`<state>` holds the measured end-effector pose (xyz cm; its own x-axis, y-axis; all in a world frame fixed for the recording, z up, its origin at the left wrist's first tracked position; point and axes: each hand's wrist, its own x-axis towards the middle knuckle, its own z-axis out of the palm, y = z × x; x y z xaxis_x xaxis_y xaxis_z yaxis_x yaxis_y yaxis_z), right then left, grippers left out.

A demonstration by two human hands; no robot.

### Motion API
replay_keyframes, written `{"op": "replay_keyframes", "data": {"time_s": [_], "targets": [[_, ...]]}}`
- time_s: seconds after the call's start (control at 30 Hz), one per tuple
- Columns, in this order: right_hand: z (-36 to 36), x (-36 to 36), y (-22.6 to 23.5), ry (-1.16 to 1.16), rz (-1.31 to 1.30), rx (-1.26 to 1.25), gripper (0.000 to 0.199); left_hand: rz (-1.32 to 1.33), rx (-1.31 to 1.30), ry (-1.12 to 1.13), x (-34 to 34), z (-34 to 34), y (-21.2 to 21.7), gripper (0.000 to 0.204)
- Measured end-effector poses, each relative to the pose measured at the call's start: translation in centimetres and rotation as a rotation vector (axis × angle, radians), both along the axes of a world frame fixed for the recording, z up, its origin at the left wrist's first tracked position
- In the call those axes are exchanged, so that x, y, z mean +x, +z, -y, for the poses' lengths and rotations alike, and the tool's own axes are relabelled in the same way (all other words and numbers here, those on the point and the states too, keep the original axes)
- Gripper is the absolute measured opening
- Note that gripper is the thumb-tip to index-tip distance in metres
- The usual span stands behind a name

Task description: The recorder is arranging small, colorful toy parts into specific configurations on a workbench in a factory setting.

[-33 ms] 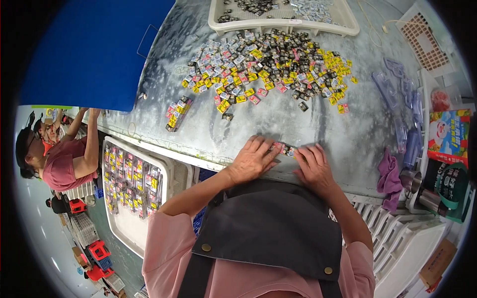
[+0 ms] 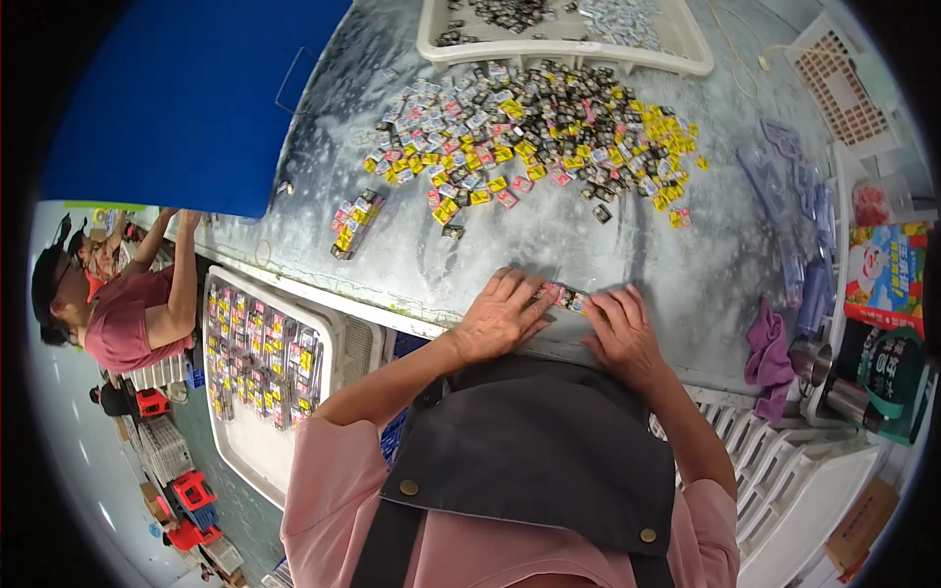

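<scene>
At the near edge of the table, a short row of small pink, black and pale pieces (image 2: 566, 296) lies between my two hands. My left hand (image 2: 502, 316) grips its left end with thumb and fingers. On its right end, the bent fingers of my right hand (image 2: 623, 329) press close. My fingertips partly cover the row, so its full length is hidden. Beyond it spreads a loose pile of small square pieces (image 2: 529, 137) in black, yellow, pink and pale blue. A clear strip filled with such pieces (image 2: 357, 224) rests left of the pile.
A white tray (image 2: 578, 51) of black and pale pieces stands at the back. Left below the table is a white tray (image 2: 257, 446) of filled strips. Purple plastic parts (image 2: 799, 196) and a purple cloth (image 2: 769, 358) lie right. A co-worker (image 2: 137, 323) sits left.
</scene>
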<state>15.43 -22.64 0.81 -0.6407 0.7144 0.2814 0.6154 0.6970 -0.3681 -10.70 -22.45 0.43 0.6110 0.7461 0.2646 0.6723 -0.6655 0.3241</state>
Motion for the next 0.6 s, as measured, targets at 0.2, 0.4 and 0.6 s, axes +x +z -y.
{"op": "replay_keyframes", "data": {"time_s": [0.2,0.4,0.6], "targets": [[-3.0,-0.6,1.9,-0.127,-0.184,-0.221,0.039,0.133,-0.008,0.176,-1.8,-0.7,0.1,0.055],[-9.9,-2.9,0.2,-0.214,-0.022,-0.089,0.033,-0.071,0.051,0.621,-5.7,-3.2,-0.1,0.043],[-11.0,-6.8,-0.4,-0.263,-0.017,-0.274,0.03,0.201,0.056,0.516,-2.2,-6.2,-0.8,0.036]]}}
